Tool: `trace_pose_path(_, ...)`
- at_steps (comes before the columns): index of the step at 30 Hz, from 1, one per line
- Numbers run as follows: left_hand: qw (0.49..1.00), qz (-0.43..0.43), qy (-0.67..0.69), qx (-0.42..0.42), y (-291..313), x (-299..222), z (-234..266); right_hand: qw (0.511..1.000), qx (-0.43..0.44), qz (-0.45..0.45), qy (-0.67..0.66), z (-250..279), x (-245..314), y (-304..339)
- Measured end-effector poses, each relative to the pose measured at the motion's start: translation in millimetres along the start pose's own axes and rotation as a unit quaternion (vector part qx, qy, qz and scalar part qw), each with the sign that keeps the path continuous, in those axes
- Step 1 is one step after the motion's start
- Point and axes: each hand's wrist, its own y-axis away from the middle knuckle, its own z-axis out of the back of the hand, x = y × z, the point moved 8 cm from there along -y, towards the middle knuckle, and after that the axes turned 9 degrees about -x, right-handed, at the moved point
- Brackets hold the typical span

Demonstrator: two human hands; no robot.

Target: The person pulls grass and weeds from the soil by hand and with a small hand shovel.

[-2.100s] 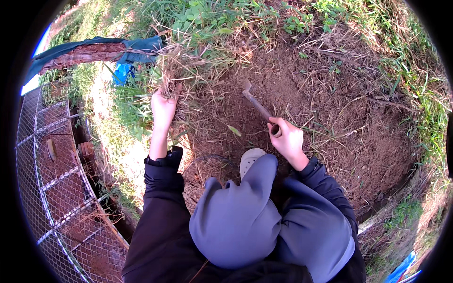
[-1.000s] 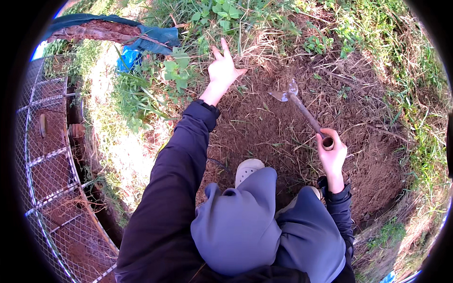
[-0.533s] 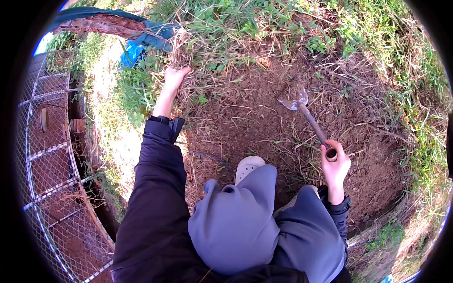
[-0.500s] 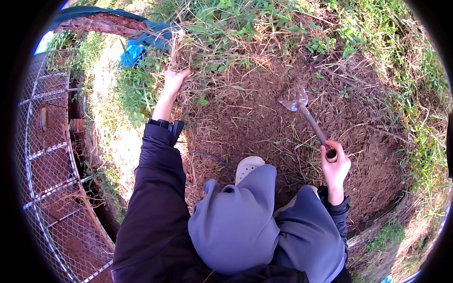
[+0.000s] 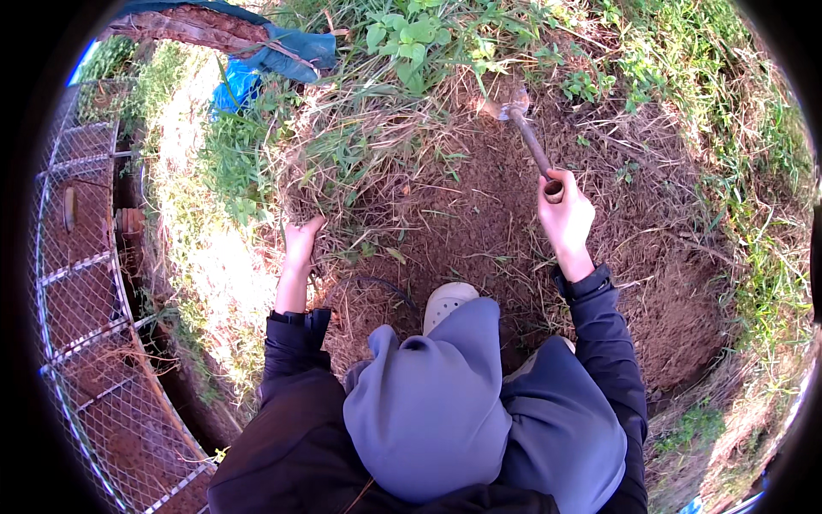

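My right hand (image 5: 566,214) is wrapped round the brown handle of a short hand hoe (image 5: 533,144), close to its hollow butt end. The hoe points away from me, and its worn metal blade (image 5: 511,109) is at the far edge of the bare soil, by the weeds. Lower on the left, my left hand (image 5: 300,244) is closed at the near end of a mat of dry and green grass (image 5: 342,158). Its thumb points right; the stems inside the fist are mostly hidden. The grass stretches from that hand towards the far weeds.
Brown soil (image 5: 479,210) with straw lies ahead of my pale clog (image 5: 448,301). A wire mesh fence panel (image 5: 81,283) and a narrow ditch run along the left. A log wrapped in teal cloth (image 5: 197,30) and a blue plastic sheet (image 5: 234,88) lie far left.
My left hand has drawn back towards me, and the grass mat now spreads further over the soil. My right hand has carried the hoe away from me and slightly left.
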Motion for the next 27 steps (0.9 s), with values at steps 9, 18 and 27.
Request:
trace_pose_path(9,0.998,0.044,0.029,-0.031,10.0,45.7,40.9,0.991,0.118,0.061,-0.015,28.8,17.6,52.6)
trace_pose_path(18,0.997,0.022,0.033,-0.06,18.4,37.4,27.6,0.979,0.198,0.052,-0.004,66.2,29.9,66.4)
trace_pose_path(27,0.986,-0.139,0.062,-0.074,-31.0,-78.4,9.5,0.985,0.169,0.006,-0.029,128.4,10.4,71.7)
